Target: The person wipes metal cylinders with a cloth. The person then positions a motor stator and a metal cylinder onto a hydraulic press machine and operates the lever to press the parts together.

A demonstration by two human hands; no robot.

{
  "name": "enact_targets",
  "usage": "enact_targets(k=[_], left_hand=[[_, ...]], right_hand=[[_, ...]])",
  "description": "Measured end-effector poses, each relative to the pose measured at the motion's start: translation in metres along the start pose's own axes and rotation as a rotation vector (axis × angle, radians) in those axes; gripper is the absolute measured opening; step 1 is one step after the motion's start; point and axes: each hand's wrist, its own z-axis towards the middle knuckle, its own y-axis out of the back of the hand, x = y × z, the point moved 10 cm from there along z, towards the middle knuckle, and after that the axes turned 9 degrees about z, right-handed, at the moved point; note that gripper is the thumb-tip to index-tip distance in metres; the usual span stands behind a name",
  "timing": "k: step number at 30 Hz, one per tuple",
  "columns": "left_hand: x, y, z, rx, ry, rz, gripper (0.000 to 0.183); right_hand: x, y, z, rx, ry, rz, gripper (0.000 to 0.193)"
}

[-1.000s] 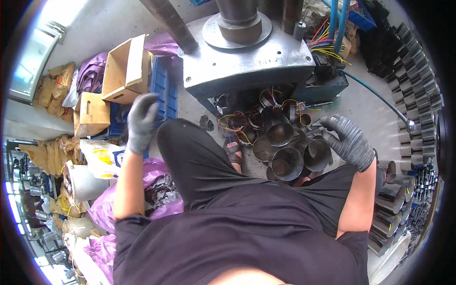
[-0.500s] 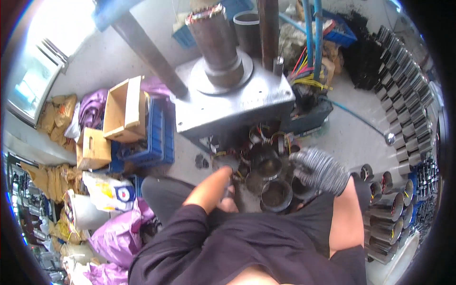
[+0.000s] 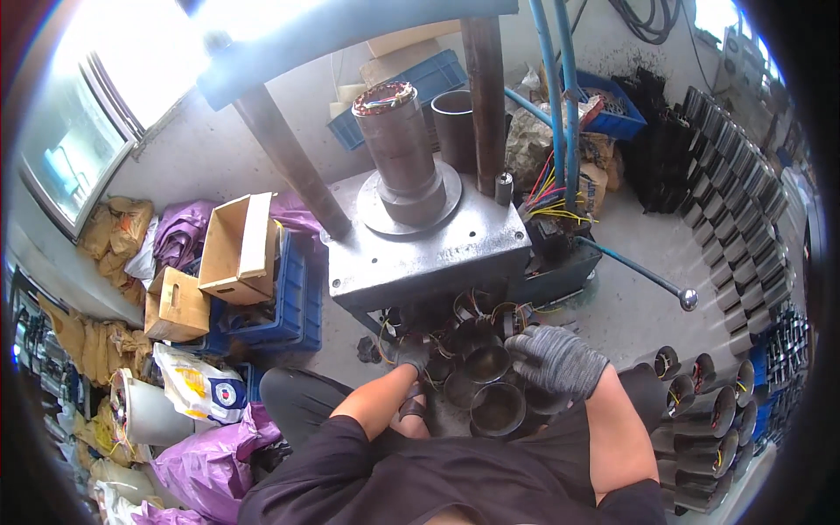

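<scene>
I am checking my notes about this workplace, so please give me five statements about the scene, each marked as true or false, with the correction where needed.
1. The right hand wears a grey glove. True.
2. The left hand is raised above the top of the machine. False: it is low, near the dark open cylinders; whether it touches anything is unclear.
3. A tall metal cylinder stands upright on the machine. True.
4. The blue rod with the ball end is left of the machine. False: it is on the right.
5. A blue crate stands left of the machine. True.
</scene>
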Motion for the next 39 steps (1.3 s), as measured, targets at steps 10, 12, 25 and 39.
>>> enact_targets(k=[10,12,25,39], left_hand=[[-0.004,0.03,-0.003,0.044,-0.207,0.097,0.059],[-0.025,0.013,-0.011,0.221,-0.364,0.31,0.061],[-0.194,0.162,-0.204,0.261,-1.207,0.194,0.09],[-0.192,0.129,-0.225,0.379,-1.096,0.102,0.043]], right_hand=[[0.007,-0.001,0.001,-0.107,0.155,0.049,0.032],[-0.003,0.005,-0.004,-0.137,0.105,0.037,0.033],[0.074,0.141,-0.168,-1.206,0.507,-0.121,0.033],[-0.031,0.157,-0.184,-1.464,0.168,0.091,0.038]])
